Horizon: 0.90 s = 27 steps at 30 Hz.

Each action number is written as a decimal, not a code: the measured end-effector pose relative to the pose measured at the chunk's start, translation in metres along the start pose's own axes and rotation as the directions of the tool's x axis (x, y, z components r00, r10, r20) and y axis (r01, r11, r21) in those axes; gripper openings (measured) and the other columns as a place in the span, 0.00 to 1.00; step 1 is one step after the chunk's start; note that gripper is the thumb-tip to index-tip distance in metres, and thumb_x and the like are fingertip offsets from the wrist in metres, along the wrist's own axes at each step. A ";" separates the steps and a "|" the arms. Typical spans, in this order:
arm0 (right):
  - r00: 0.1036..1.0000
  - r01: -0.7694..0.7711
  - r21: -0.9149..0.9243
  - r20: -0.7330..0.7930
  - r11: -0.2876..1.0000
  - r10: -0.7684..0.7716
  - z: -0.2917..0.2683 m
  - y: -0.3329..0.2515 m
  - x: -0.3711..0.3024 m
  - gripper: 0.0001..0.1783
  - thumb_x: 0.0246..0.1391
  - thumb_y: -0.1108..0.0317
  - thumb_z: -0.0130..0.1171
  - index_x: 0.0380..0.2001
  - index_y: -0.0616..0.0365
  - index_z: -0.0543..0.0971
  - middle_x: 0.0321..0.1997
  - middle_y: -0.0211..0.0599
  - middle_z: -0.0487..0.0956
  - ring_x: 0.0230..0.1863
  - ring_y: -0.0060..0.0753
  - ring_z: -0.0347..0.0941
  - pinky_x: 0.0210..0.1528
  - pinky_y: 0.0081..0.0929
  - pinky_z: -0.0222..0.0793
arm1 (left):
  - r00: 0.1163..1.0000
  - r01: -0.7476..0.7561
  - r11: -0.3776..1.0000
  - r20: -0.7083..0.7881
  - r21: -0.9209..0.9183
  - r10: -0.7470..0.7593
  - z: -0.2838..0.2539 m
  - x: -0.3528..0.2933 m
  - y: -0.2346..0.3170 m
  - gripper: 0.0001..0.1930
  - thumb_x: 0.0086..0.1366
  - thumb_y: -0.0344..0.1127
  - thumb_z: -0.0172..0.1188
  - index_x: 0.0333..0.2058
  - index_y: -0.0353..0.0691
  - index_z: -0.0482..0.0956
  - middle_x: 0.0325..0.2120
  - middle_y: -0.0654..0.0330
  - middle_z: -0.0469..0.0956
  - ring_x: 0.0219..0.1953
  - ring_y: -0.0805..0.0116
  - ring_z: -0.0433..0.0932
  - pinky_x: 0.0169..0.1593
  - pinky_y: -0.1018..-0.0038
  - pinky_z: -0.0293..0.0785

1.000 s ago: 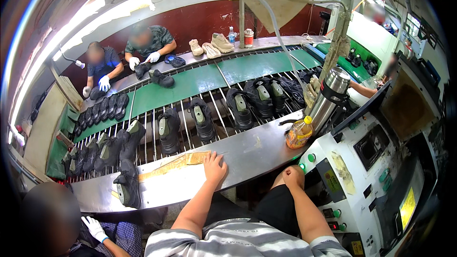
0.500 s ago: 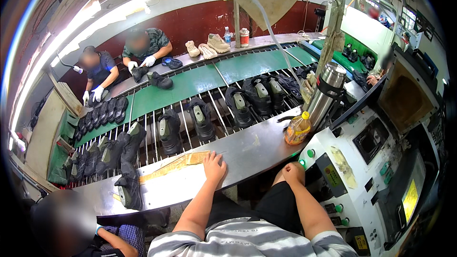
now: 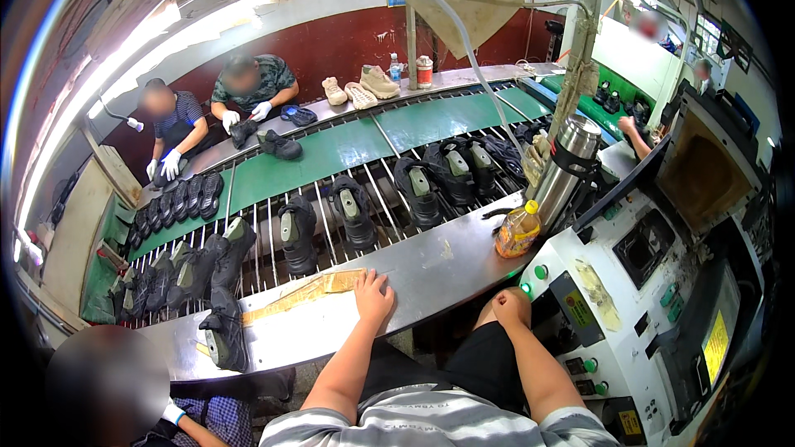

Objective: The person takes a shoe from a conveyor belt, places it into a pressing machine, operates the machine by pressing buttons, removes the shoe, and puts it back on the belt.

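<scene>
My left hand (image 3: 374, 298) lies flat on the metal ledge (image 3: 431, 281), fingers spread, holding nothing. Its fingertips are beside the end of a strip of brown tape-covered cardboard (image 3: 302, 294). My right hand (image 3: 511, 308) rests on my knee by the white machine, with its fingers curled in and nothing seen in them. Beyond the ledge, black shoes with greenish lasts inside, such as one shoe (image 3: 297, 236) and another shoe (image 3: 354, 213), stand on the metal rollers. One more black shoe (image 3: 224, 331) sits on the ledge to the left.
An orange drink bottle (image 3: 518, 230) and a steel thermos (image 3: 567, 161) stand right of my left hand. The white machine (image 3: 596, 281) with green buttons is at my right. Across the green belt (image 3: 331, 146) two gloved people handle shoes. Another person (image 3: 199, 422) sits at near left.
My hands stay where they were. At the far right a co-worker's forearm now reaches further into view. The near-left person's gloved hand shows more.
</scene>
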State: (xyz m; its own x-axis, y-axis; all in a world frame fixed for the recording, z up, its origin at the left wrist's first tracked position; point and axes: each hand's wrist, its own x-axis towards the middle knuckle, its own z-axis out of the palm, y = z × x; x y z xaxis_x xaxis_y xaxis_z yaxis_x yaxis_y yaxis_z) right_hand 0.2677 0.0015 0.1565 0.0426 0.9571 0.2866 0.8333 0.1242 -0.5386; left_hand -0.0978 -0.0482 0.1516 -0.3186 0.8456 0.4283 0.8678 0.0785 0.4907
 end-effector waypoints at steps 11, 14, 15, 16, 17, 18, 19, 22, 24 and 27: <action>1.000 0.017 0.044 0.010 0.999 -0.017 -0.005 -0.003 -0.004 0.06 0.41 0.66 0.64 0.17 0.54 0.78 0.19 0.38 0.78 0.23 0.41 0.76 0.28 0.34 0.71 | 1.000 0.008 1.000 -0.029 -0.017 -0.008 -0.003 -0.004 -0.001 0.16 0.51 0.36 0.60 0.40 0.42 0.83 0.54 0.48 0.74 0.60 0.43 0.66 0.66 0.49 0.55; 0.999 -0.026 0.092 0.030 0.995 0.024 0.014 0.018 -0.006 0.06 0.43 0.66 0.64 0.19 0.55 0.79 0.20 0.39 0.79 0.23 0.40 0.76 0.28 0.33 0.71 | 1.000 -0.004 1.000 -0.026 -0.018 0.004 -0.003 -0.004 0.000 0.16 0.51 0.36 0.60 0.40 0.42 0.83 0.54 0.48 0.74 0.60 0.43 0.66 0.65 0.49 0.55; 0.999 -0.035 0.104 0.038 0.994 0.031 0.018 0.023 -0.006 0.06 0.43 0.67 0.64 0.19 0.56 0.79 0.20 0.39 0.79 0.23 0.40 0.76 0.28 0.33 0.71 | 0.999 -0.008 1.000 -0.034 -0.026 0.008 -0.003 -0.003 0.001 0.16 0.51 0.36 0.60 0.40 0.42 0.84 0.53 0.48 0.75 0.60 0.42 0.66 0.65 0.50 0.56; 0.998 -0.042 0.117 0.050 0.992 0.037 0.018 0.023 -0.007 0.06 0.44 0.67 0.64 0.20 0.56 0.79 0.20 0.39 0.79 0.24 0.40 0.76 0.28 0.33 0.71 | 0.999 -0.009 0.999 -0.043 -0.031 0.008 -0.004 -0.004 0.001 0.15 0.51 0.36 0.61 0.39 0.42 0.84 0.53 0.48 0.75 0.60 0.42 0.66 0.64 0.50 0.57; 0.998 -0.036 0.101 0.050 0.994 0.031 0.018 0.023 -0.007 0.06 0.44 0.67 0.64 0.20 0.56 0.79 0.20 0.39 0.79 0.24 0.40 0.76 0.28 0.33 0.71 | 0.999 -0.010 0.999 -0.052 -0.036 0.009 -0.005 -0.004 0.001 0.15 0.51 0.35 0.61 0.39 0.43 0.84 0.52 0.49 0.75 0.59 0.42 0.67 0.64 0.50 0.57; 0.998 -0.030 0.084 0.050 0.996 0.026 0.017 0.023 -0.007 0.06 0.44 0.67 0.64 0.20 0.56 0.79 0.20 0.39 0.79 0.24 0.41 0.77 0.28 0.33 0.71 | 0.999 -0.014 0.999 -0.052 -0.036 0.012 -0.006 -0.004 0.001 0.15 0.51 0.35 0.61 0.39 0.43 0.84 0.52 0.49 0.76 0.59 0.42 0.67 0.64 0.50 0.57; 0.998 -0.021 0.069 0.054 0.997 0.017 0.014 0.020 -0.008 0.06 0.44 0.66 0.64 0.20 0.56 0.79 0.21 0.39 0.79 0.24 0.41 0.77 0.28 0.33 0.71 | 0.998 -0.013 0.999 -0.054 -0.034 0.012 -0.007 -0.004 0.000 0.15 0.51 0.35 0.61 0.39 0.42 0.84 0.52 0.49 0.76 0.59 0.42 0.67 0.64 0.51 0.58; 0.997 -0.036 0.037 0.068 0.999 0.034 -0.006 -0.007 -0.008 0.05 0.43 0.67 0.63 0.20 0.56 0.79 0.21 0.39 0.80 0.25 0.41 0.77 0.28 0.33 0.71 | 0.998 -0.009 0.999 -0.060 -0.034 0.006 -0.010 -0.007 -0.002 0.15 0.51 0.35 0.61 0.38 0.42 0.84 0.51 0.49 0.76 0.60 0.42 0.66 0.64 0.51 0.58; 0.999 -0.012 0.013 0.040 1.000 0.012 -0.004 0.001 -0.010 0.05 0.42 0.65 0.64 0.20 0.52 0.80 0.22 0.37 0.80 0.26 0.41 0.77 0.28 0.35 0.71 | 0.997 -0.017 0.999 -0.071 -0.042 0.014 -0.010 -0.006 0.000 0.14 0.51 0.35 0.61 0.38 0.42 0.84 0.51 0.49 0.76 0.60 0.42 0.67 0.64 0.51 0.58; 0.997 -0.029 0.028 0.067 0.999 0.027 -0.009 -0.007 -0.011 0.05 0.42 0.64 0.65 0.20 0.51 0.80 0.23 0.36 0.81 0.27 0.41 0.78 0.29 0.36 0.71 | 0.996 -0.016 0.999 -0.090 -0.051 0.012 -0.012 -0.006 0.001 0.14 0.50 0.35 0.61 0.37 0.42 0.84 0.51 0.49 0.76 0.59 0.42 0.67 0.64 0.50 0.57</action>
State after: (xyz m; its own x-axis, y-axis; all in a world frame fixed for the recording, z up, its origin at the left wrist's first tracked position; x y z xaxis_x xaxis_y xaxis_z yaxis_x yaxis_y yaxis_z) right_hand 0.2667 -0.0122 0.1644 0.0275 0.9756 0.2180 0.8161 0.1041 -0.5685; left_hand -0.0997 -0.0601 0.1587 -0.3413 0.7956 0.5006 0.8524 0.0376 0.5215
